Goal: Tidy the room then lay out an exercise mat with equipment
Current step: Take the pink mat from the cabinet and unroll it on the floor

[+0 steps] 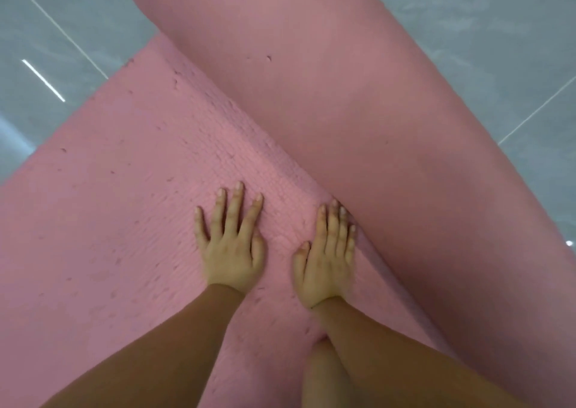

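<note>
A: Pressing flat, both of them. Head view, only one there is. Left hand (230, 248) palm down on the pink exercise mat (103, 220), fingers straight and spread, holding nothing.

B: Right one?

A: Right hand (327, 259) same deal, flat on the mat, fingers straight and close together, nothing in its grip. Its fingertips (335, 203) sit right at the base of the rolled part (343, 102), touching or just short of it, can't tell which.

B: Where's the mat?

A: On the grey tiled floor (62, 27). Near part is unrolled and lies flat under the hands, bumpy textured face up, some small nicks in it. Far part is a thick roll, smooth side out, running diagonally from top left to lower right across the frame.

B: Hands relative to each other?

A: Side by side, apart, left one a bit further from the roll. Both forearms come in from the bottom edge. Bare skin showing between the forearms at the bottom, maybe a knee, can't tell.

B: Anything else?

A: White grout lines and light glare on the tiles, left and right of the mat.
</note>
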### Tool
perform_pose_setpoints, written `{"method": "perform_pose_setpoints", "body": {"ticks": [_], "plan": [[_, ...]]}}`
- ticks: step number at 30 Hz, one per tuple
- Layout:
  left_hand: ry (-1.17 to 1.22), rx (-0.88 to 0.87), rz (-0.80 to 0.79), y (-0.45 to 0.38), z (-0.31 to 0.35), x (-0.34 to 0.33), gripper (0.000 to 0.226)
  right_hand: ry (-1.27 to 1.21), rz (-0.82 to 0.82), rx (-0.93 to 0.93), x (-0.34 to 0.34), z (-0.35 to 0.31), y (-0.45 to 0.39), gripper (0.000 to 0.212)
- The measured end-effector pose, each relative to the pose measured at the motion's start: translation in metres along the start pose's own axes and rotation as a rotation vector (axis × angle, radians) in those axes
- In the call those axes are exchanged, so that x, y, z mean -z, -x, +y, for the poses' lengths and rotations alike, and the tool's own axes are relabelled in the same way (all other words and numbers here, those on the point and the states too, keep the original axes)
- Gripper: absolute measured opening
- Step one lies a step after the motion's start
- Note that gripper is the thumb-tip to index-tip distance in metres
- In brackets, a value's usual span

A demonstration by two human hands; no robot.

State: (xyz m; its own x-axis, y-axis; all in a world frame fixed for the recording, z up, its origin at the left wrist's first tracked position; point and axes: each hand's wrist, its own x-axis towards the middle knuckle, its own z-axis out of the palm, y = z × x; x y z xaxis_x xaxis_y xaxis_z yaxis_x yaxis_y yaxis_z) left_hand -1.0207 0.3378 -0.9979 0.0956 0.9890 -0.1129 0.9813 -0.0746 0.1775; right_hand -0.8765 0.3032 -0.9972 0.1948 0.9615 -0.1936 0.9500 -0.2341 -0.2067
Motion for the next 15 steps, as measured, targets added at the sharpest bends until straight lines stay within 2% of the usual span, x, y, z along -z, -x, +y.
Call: {"method": "perform_pose_setpoints", "body": {"ticks": [9,12,15], "plan": [[0.033,0.050,-0.020,0.003,0.006,0.002,0.055,-0.078,-0.009,0.033,0.004,0.002,0.001,0.071],[0.202,0.214,-0.018,0.016,0.029,0.017,0.058,-0.133,-0.056,0.073,0.017,0.007,0.006,0.070],[0.426,0.406,-0.098,0.025,0.054,0.029,0.049,-0.091,-0.169,0.222,0.034,0.031,0.001,0.069]]}}
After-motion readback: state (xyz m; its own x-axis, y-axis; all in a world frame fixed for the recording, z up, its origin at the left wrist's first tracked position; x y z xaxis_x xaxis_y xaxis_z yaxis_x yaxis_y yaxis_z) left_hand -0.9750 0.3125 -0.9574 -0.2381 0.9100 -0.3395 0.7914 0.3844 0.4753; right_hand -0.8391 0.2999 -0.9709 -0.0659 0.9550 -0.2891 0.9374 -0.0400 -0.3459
